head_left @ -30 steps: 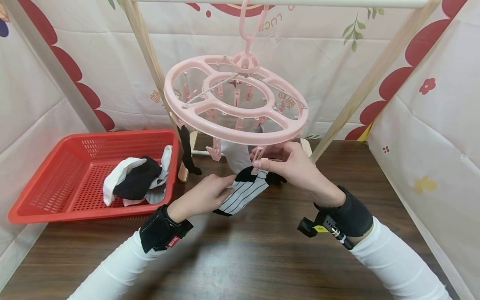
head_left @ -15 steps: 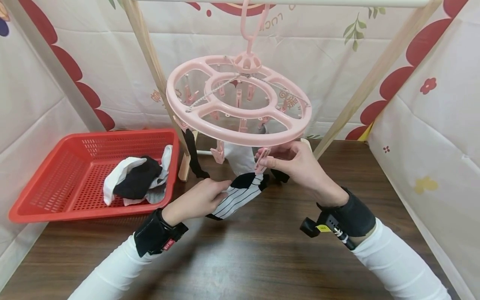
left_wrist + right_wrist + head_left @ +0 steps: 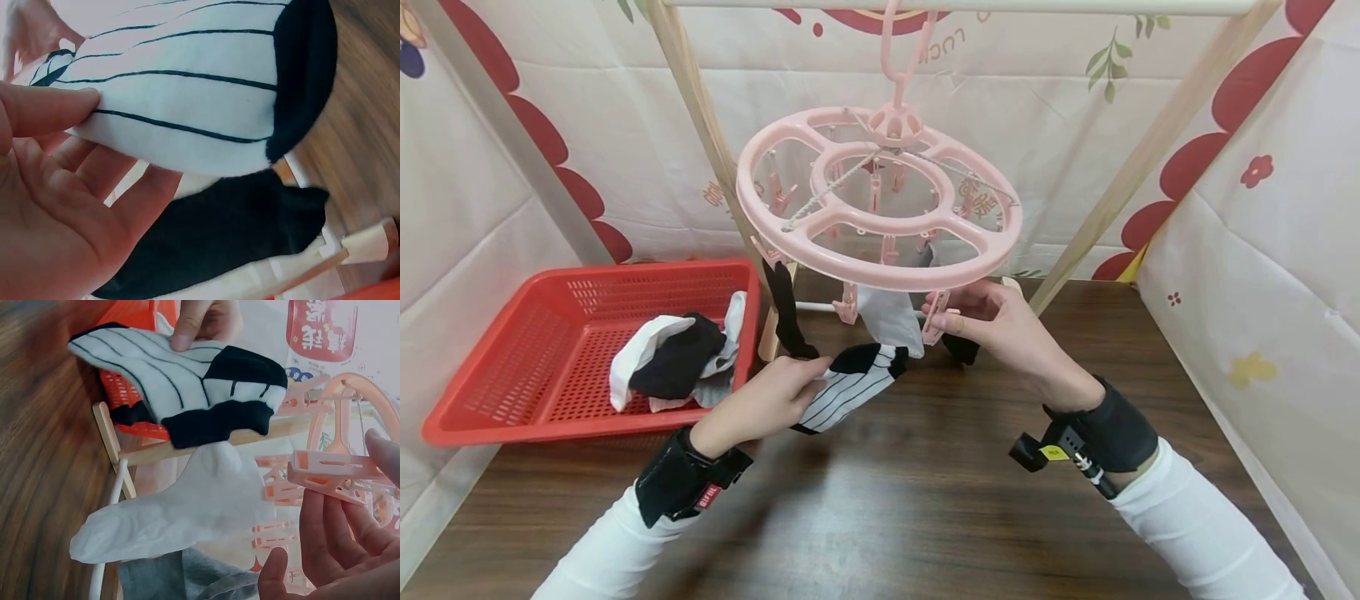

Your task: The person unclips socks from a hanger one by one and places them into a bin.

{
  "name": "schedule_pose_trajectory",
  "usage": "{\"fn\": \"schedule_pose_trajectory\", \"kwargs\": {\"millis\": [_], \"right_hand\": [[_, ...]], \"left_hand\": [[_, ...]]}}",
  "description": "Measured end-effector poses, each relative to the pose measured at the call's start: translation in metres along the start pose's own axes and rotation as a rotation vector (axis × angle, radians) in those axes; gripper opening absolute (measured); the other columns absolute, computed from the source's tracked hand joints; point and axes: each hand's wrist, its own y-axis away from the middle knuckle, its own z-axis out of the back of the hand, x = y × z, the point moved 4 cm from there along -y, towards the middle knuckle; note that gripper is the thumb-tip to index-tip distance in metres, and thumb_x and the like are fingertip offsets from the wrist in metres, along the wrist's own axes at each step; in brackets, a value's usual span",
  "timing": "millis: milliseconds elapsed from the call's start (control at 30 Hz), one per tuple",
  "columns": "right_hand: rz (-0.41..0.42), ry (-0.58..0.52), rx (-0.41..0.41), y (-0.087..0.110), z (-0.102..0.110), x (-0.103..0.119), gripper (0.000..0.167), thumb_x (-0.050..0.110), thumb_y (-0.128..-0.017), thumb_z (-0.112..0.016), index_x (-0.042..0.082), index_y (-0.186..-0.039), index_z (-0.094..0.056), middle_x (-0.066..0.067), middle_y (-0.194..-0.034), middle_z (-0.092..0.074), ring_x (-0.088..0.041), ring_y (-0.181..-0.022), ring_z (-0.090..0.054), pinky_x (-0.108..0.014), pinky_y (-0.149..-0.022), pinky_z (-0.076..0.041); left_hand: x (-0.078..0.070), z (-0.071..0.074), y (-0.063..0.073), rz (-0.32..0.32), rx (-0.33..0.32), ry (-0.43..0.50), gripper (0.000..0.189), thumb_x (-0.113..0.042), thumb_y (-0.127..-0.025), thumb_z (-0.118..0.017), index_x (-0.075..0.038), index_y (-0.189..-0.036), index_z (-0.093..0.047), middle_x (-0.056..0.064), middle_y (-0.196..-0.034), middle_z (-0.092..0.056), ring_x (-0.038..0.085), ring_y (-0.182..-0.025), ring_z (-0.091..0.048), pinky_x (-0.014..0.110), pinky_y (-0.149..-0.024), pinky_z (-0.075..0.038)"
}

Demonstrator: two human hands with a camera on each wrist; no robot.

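Note:
My left hand (image 3: 767,396) pinches a white sock with dark stripes (image 3: 848,389); in the left wrist view its thumb lies on top of the fabric (image 3: 181,100) and fingers lie underneath. The sock is stretched out sideways below the pink round hanger (image 3: 865,268), apart from the clip. At the hanger's front right, my right hand (image 3: 1007,333) holds a pink clothespin (image 3: 935,321) between thumb and fingers. Seen from the right wrist, nothing sits in that clothespin's (image 3: 331,465) tip. A white sock (image 3: 169,506) hangs behind the striped one.
A red basket (image 3: 587,433) with white, black and grey cloth items (image 3: 673,362) stands at left. A black sock (image 3: 786,312) hangs on the hanger's left side, a grey piece (image 3: 206,575) beside the white sock. Wooden rack legs (image 3: 1097,192) flank the hanger.
My left hand has drawn the striped sock left, away from the clothespin it was at. My right hand still holds the clothespin, slightly further right. The hanger has swung a little right.

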Motion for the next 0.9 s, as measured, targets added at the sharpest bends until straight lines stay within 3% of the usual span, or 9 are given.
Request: {"fn": "schedule_pose_trajectory", "kwargs": {"millis": [267, 600, 700, 900], "right_hand": [[-0.075, -0.003, -0.051, 0.007, 0.008, -0.006, 0.023, 0.007, -0.091, -0.067, 0.003, -0.113, -0.062, -0.014, -0.097, -0.066, -0.027, -0.092, -0.063, -0.033, -0.084, -0.048], [-0.091, -0.05, -0.075, 0.01, 0.011, -0.007, 0.021, 0.006, -0.09, -0.068, 0.0, -0.109, -0.062, -0.013, -0.104, -0.064, -0.024, -0.093, -0.063, -0.03, -0.082, -0.049], [-0.097, -0.034, -0.082, 0.012, 0.013, -0.006, 0.022, 0.007, -0.09, -0.067, 0.0, -0.11, -0.062, -0.013, -0.108, -0.064, -0.025, -0.096, -0.061, -0.03, -0.084, -0.049], [-0.156, 0.013, -0.116, 0.016, 0.017, -0.008, 0.024, 0.011, -0.089, -0.07, 0.003, -0.111, -0.063, -0.011, -0.112, -0.065, -0.023, -0.102, -0.06, -0.028, -0.085, -0.047]], "left_hand": [[0.005, 0.02, 0.011, 0.028, -0.061, -0.005, 0.008, 0.008, -0.09, -0.057, 0.0, -0.094, -0.057, -0.009, -0.06, -0.036, 0.004, -0.053, -0.037, 0.024, -0.049, -0.036], [0.008, 0.059, 0.037, 0.026, -0.219, -0.123, 0.011, 0.008, -0.088, -0.06, 0.0, -0.096, -0.06, -0.012, -0.06, -0.032, 0.003, -0.052, -0.032, 0.024, -0.049, -0.033], [0.006, 0.072, 0.045, 0.038, -0.264, -0.162, 0.017, 0.009, -0.087, -0.06, 0.0, -0.101, -0.062, -0.011, -0.06, -0.036, 0.004, -0.052, -0.033, 0.024, -0.048, -0.032], [0.006, 0.093, 0.058, 0.075, -0.343, -0.189, 0.028, 0.012, -0.086, -0.06, -0.002, -0.111, -0.063, 0.003, -0.076, -0.063, 0.006, -0.054, -0.043, 0.023, -0.045, -0.033]]}}
